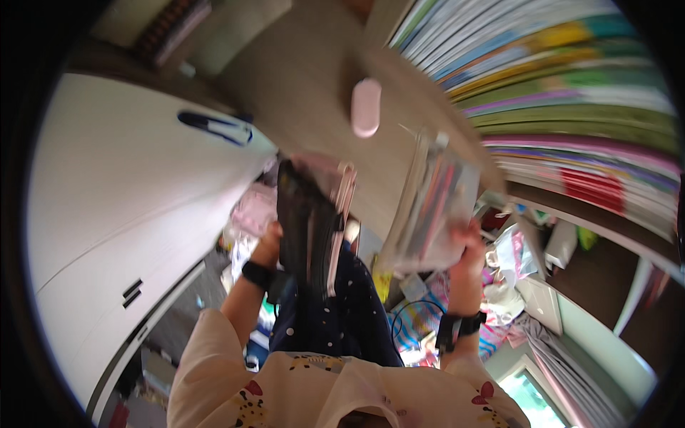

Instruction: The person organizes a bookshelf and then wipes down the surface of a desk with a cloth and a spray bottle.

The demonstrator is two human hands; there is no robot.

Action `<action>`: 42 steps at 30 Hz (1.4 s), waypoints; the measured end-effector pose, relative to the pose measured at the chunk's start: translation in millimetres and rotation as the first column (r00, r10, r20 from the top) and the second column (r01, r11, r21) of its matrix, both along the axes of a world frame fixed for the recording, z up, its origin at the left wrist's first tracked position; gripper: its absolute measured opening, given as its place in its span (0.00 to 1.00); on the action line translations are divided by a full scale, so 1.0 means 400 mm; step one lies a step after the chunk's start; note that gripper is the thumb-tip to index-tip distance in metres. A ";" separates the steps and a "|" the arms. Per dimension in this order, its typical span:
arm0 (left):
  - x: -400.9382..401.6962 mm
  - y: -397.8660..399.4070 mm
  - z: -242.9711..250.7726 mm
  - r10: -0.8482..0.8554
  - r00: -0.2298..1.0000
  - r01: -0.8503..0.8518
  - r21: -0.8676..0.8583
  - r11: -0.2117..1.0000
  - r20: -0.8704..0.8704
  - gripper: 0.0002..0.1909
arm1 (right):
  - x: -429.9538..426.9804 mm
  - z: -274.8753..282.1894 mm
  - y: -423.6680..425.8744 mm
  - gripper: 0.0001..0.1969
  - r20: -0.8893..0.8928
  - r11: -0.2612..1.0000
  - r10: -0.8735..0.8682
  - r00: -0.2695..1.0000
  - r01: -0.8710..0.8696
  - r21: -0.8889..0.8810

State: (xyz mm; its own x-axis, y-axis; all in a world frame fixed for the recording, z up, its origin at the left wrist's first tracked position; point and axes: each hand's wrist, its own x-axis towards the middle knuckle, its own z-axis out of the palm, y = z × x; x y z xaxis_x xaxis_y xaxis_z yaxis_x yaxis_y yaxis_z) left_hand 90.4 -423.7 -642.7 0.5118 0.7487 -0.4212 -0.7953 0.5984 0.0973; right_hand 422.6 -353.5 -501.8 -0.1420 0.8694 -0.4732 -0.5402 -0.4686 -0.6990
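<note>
My left hand (270, 249) grips the near edge of a black zippered pouch (307, 230), held upright over my lap. Pressed against its right side is a pink flat case or pouch (345, 214); whether my fingers hold it too is hidden. My right hand (468, 243) has hold of a translucent pouch (433, 214) by its lower right side. Pens or similar slim sticks show through its blurred wall. This pouch is tilted at the desk's edge. On the desktop beyond rests a small pink oblong case (366, 107).
A wooden desk (299, 96) spans the far side. Tightly packed books (562, 96) fill a shelf at the right. A white panel (134, 176), with a blue-and-white clip-like object (217, 127) against it, stands at left. Bags and a striped cloth (415, 321) lie at lower right.
</note>
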 end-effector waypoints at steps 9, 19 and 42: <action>0.284 0.038 0.419 -0.302 0.944 0.281 0.157 0.947 0.134 0.34 | -0.112 0.342 -0.240 0.29 0.336 0.865 -0.229 0.914 0.033 0.500; 0.697 0.063 0.849 -0.629 0.763 0.616 0.465 0.636 -0.149 0.33 | 0.257 0.722 -0.463 0.34 0.255 0.812 -0.375 0.891 0.183 0.555; 0.801 0.135 1.059 -0.517 0.855 0.433 0.609 0.665 -0.045 0.28 | 0.595 0.859 -0.129 0.11 0.238 0.550 -0.732 -0.639 -0.348 0.759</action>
